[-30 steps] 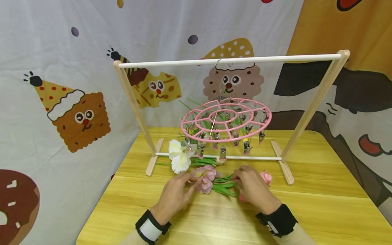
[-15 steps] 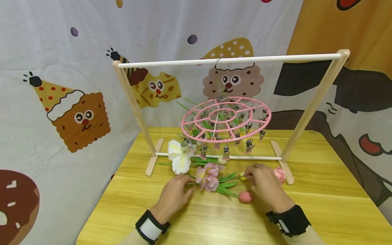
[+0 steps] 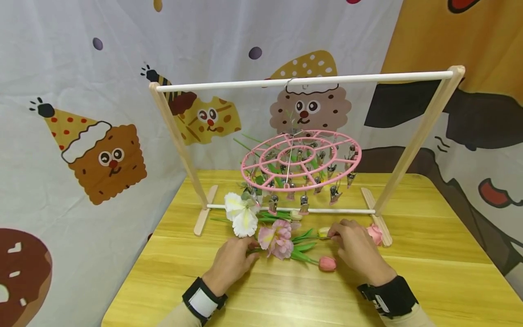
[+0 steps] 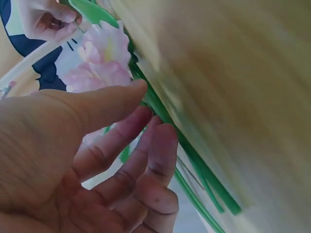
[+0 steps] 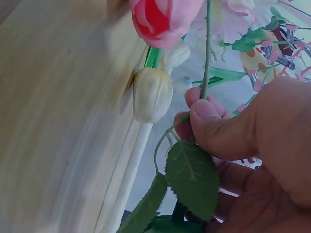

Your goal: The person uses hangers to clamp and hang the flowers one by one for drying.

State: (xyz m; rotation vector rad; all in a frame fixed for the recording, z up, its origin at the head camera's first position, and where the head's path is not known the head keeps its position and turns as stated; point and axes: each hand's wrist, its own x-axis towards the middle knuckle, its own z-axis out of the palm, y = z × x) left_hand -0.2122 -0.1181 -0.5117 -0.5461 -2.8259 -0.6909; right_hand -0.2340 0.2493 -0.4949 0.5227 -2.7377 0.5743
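My right hand [image 3: 359, 250] pinches a thin green stem [image 5: 208, 53] between thumb and fingers; toothed leaves [image 5: 192, 174] hang by the fingertips. A pink rose [image 3: 374, 234] shows just beyond this hand in the head view. My left hand [image 3: 233, 261] lies by the stem ends of a pale pink ruffled flower [image 3: 278, 240], its thumb and fingertips right at several green stems [image 4: 167, 124], with the fingers loosely bent. A pink tulip [image 3: 327, 263] and a yellow tulip [image 3: 323, 232] lie on the table between the hands.
Behind the hands, a pink round clip hanger [image 3: 302, 160] with metal clips hangs from a white rail [image 3: 306, 81] on a wooden stand [image 3: 421, 141]. A white flower [image 3: 242, 215] and a cream tulip [image 3: 296, 215] lie near the stand's lower bar.
My right hand has moved right, carrying the rose with it and uncovering the pink and yellow tulips. My left hand has stayed near the stems. The clip hanger has turned slightly.
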